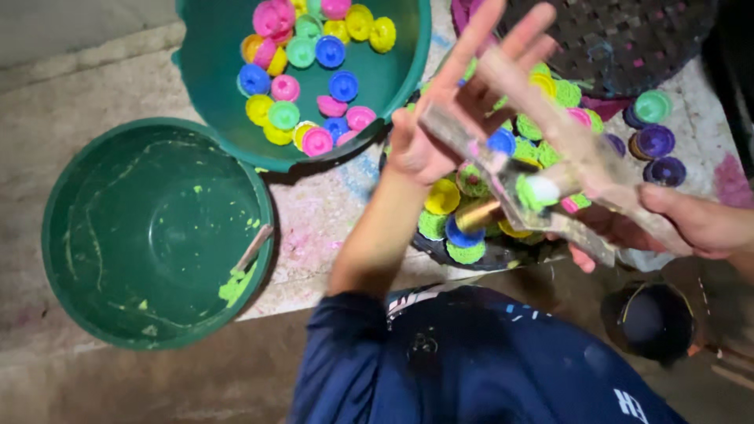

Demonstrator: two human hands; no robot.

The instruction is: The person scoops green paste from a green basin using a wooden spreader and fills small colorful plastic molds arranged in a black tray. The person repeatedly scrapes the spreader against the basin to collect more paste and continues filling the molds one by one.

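My left hand is raised with its fingers spread and nothing in it, close against a clear plastic piping bag. Green paste and a brass nozzle show at the bag's tip. My right hand grips the bag from the right. Below both hands lies a dark round tray with small green, yellow, blue and pink flower-shaped pieces on it.
A green basin smeared with green paste and holding a stick sits at left. Another green basin at top holds several coloured pieces. A woven dark tray, purple pieces and a dark cup are at right.
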